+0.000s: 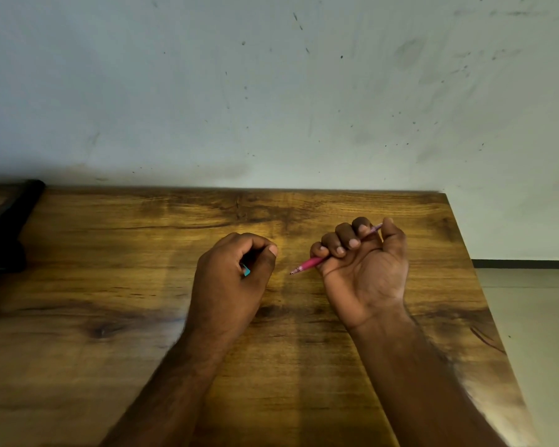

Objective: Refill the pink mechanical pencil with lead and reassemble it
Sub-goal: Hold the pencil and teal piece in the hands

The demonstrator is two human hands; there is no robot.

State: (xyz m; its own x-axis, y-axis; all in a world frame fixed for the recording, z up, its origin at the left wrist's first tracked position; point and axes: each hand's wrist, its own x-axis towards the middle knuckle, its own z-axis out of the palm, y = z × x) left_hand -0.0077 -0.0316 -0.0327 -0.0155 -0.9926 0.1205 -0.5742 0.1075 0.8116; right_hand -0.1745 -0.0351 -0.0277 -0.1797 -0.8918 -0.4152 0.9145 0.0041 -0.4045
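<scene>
My right hand (365,262) is turned palm up, fingers curled round the pink mechanical pencil (310,262). The pencil's tip points down-left toward the table, and its back end sticks out past my thumb at the upper right. My left hand (233,272) is curled into a fist a short way to the left, holding a small teal object (246,270). Only a corner of that object shows between the fingers; what it is cannot be told. Both hands hover just over the wooden table (110,285).
A dark object (4,227) lies at the table's far left edge. The table's back edge meets a scuffed pale wall (271,91). Its right edge (478,285) drops off to a light floor.
</scene>
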